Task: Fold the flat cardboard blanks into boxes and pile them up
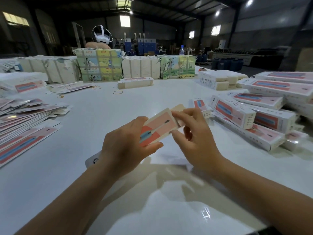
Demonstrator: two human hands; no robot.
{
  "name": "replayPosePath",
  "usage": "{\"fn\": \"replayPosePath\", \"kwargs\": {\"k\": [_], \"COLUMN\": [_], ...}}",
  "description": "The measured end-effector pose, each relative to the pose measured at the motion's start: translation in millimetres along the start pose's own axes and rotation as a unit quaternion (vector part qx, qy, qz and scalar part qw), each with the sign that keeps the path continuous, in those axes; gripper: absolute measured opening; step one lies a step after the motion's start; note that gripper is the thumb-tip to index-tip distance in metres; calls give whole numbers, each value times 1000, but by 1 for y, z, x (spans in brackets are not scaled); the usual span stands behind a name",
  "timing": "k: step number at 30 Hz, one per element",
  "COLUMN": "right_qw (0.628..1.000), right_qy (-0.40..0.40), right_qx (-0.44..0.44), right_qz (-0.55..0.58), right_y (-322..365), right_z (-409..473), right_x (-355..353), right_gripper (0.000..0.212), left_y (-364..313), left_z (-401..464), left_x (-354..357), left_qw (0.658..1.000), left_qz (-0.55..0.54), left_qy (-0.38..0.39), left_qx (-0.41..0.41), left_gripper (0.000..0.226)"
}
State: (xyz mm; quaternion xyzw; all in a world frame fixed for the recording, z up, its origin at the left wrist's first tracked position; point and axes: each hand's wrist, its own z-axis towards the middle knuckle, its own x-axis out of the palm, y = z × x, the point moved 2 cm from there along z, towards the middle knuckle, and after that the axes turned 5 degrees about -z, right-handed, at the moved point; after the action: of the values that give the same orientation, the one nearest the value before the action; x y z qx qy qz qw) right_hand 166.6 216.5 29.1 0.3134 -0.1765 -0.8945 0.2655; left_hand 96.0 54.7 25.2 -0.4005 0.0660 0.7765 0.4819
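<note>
The half-folded box (157,128) is held above the counter (110,106), left of the pile of finished boxes (250,119). The left hand (125,146) grips its long body; the right hand (194,134) pinches the end flap. Thin card, probably light and easily creased: hold the edges, press only along the scores

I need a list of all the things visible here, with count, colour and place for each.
table: one, white, under everything.
flat blanks: many, pink and blue, fanned at left.
folded boxes: many, white and pink, piled at right.
wrapped bundles: several, cream or green and yellow, far edge.
rubber bands: three, yellow, far centre.
bottle: one, clear, blue cap, behind the bundles.
box in hand: one, pink, centre.
left hand: grips the box.
right hand: pinches its end flap.
</note>
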Motion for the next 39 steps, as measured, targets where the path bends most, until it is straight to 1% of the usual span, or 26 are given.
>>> {"fn": "replayPosePath", "kwargs": {"k": [2, 3, 4, 5, 6, 7, 8, 9, 10, 11, 12, 13, 14, 15, 16, 17, 18, 19, 20, 21, 22, 23, 24, 31, 34, 39], "right_qw": [994, 994, 995, 984, 950, 894, 845, 834, 852, 891, 935, 970, 991, 996, 995, 992, 991, 993, 991, 978, 954, 930, 914, 893, 888, 890], "right_qy": [-75, -88, -69, -21, 32, 70, 80, 80, 73, 59, 45, 35, 35, 41, 54, 73, 89, 93, 87, 79, 73, 74, 77, 22, 22, 29], "right_qx": [-17, 11, 71, 156, 233, 289, 320, 320, 304, 271, 220, 162, 109, 70, 53, 48, 48, 60, 93, 139, 180, 209, 224, 228, 232, 255], "right_qz": [-77, -70, -12, 81, 207, 335, 421, 442, 420, 358, 274, 175, 69, -22, -71, -88, -83, -45, 31, 133, 229, 294, 330, 387, 395, 376], "right_y": [-3, -7, -11, -14, -17, -20, -24, -25, -25, -23, -22, -19, -16, -12, -10, -8, -7, -7, -7, -8, -9, -12, -14, -15, -17, -15], "right_z": [5, 8, 10, 12, 13, 12, 12, 12, 12, 10, 8, 6, 3, 0, -3, -6, -7, -8, -6, -4, -1, 2, 3, 5, 5, 6], "right_x": [-7, -9, -9, -6, -2, 2, 4, 5, 5, 4, 4, 4, 6, 9, 13, 16, 18, 17, 15, 12, 10, 10, 10, 5, 5, 3], "right_gripper": [54, 65, 76, 86, 91, 88, 76, 58, 39, 25, 19, 19, 25, 33, 40, 45, 47, 45, 38, 29, 25, 26, 26, 28, 25, 37], "left_y": [1, 2, 2, 1, -1, -3, -6, -7, -8, -8, -9, -11, -13, -14, -16, -16, -16, -15, -14, -12, -10, -9, -8, -8, -8, -9], "left_z": [1, 1, 0, 0, -1, -2, -2, -2, -3, -2, -2, -1, -1, -1, -1, -1, -1, -1, -1, -1, -1, 0, 0, -2, -2, 0], "left_x": [-1, -2, -2, -1, 0, 2, 3, 4, 5, 6, 6, 6, 6, 7, 8, 8, 8, 8, 7, 6, 5, 5, 4, 0, 0, 0], "left_qw": [1000, 999, 999, 999, 1000, 1000, 1000, 1000, 1000, 1000, 1000, 1000, 1000, 999, 998, 997, 996, 995, 995, 994, 994, 994, 995, 993, 991, 982], "left_qz": [-7, -11, -16, -20, -21, -18, -11, -4, 0, 0, 3, 11, 25, 43, 60, 73, 83, 91, 97, 98, 97, 93, 88, 71, 79, 128], "left_qy": [-8, -12, -12, -6, 4, 15, 24, 28, 27, 23, 18, 12, 5, 1, 0, 1, 0, -2, -6, -10, -14, -17, -20, -53, -60, -59], "left_qx": [-25, -33, -35, -31, -23, -14, -9, -7, -7, -7, -6, -2, 6, 16, 24, 28, 31, 34, 37, 40, 44, 48, 52, 82, 92, 125], "left_gripper": [66, 66, 66, 66, 66, 66, 68, 69, 71, 71, 72, 72, 73, 72, 70, 68, 67, 66, 66, 66, 66, 66, 65, 64, 64, 70]}}
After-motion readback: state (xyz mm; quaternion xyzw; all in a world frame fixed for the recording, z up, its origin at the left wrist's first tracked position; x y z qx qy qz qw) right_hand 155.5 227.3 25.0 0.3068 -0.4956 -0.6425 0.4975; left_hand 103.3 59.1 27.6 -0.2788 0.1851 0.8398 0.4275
